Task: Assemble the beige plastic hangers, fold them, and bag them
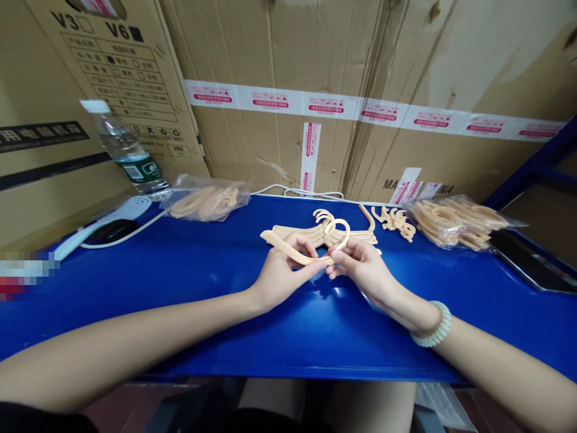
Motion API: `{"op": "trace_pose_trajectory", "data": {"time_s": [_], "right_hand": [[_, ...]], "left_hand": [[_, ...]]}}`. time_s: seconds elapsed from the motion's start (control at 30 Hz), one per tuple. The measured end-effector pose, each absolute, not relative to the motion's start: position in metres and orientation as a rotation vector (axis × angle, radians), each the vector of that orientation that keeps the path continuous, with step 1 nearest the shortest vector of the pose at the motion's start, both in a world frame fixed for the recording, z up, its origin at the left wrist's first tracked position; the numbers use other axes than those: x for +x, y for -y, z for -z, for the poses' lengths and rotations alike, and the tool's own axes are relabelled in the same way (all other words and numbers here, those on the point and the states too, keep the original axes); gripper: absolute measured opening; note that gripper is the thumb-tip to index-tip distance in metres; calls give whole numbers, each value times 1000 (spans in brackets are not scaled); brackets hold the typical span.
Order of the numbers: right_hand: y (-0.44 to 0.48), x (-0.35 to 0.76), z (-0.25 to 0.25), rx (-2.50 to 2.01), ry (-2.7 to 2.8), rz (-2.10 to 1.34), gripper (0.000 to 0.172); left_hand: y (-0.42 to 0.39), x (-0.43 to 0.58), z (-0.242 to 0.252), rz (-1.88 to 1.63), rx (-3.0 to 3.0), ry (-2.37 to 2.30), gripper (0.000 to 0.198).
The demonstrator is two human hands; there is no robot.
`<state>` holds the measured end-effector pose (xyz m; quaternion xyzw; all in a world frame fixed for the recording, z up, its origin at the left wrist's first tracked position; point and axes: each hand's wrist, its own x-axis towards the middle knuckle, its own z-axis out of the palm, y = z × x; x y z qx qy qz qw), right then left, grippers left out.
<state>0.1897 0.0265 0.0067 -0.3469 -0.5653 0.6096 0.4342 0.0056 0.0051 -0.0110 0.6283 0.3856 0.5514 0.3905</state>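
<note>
Above the blue table, my left hand (288,270) pinches a curved cream plastic hanger arm (276,243) near its inner end. My right hand (363,264) is closed with its fingertips at that same end, gripping a cream hanger hook (347,231) whose curve stands up over the fingers. Both hands nearly meet where the hook and the arm come together; the fingers partly hide the joint. Just behind them lie several flat hanger pieces (300,233) with more hooks on top. A group of small loose hooks (395,224) lies to the right.
Bagged cream hanger parts stand as one pack (205,203) at the back left and another pack (451,219) at the right. A water bottle (130,159), a hairbrush (112,216), a black mouse (116,230) and a phone (536,261) lie around. Cardboard boxes (270,144) wall the back.
</note>
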Motion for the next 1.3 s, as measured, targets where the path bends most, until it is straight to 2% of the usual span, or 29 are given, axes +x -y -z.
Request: {"op": "trace_pose_trajectory", "data": {"time_s": [0.3,0.53,0.67,0.77,0.87,0.97,1.13,1.3], "right_hand": [[-33,192,-9,-876,1615,-1267,31],[-29,191,-7,-890,1592,-1371,32],[-34,195,-14,-871,1641,-1394,35],[-55,217,-30,-934,1788,-1107,35],[-86,253,-45,-1088,2081,-302,19],[-111,284,-49,-1268,2369,187,26],[-129,301,-36,-1444,2582,248,43],[-136,304,-29,-1456,2651,183,25]], "left_hand": [[-12,6,9,-1403,1343,-984,34],[-12,8,10,-1301,1357,-895,48],[-15,8,12,-1303,1292,-884,49],[-15,7,11,-1310,1204,-900,49],[-13,6,8,-1306,1156,-915,48],[-12,6,5,-1300,1133,-926,49],[-12,6,3,-1305,1116,-906,50],[-12,6,4,-1323,1096,-889,50]]}}
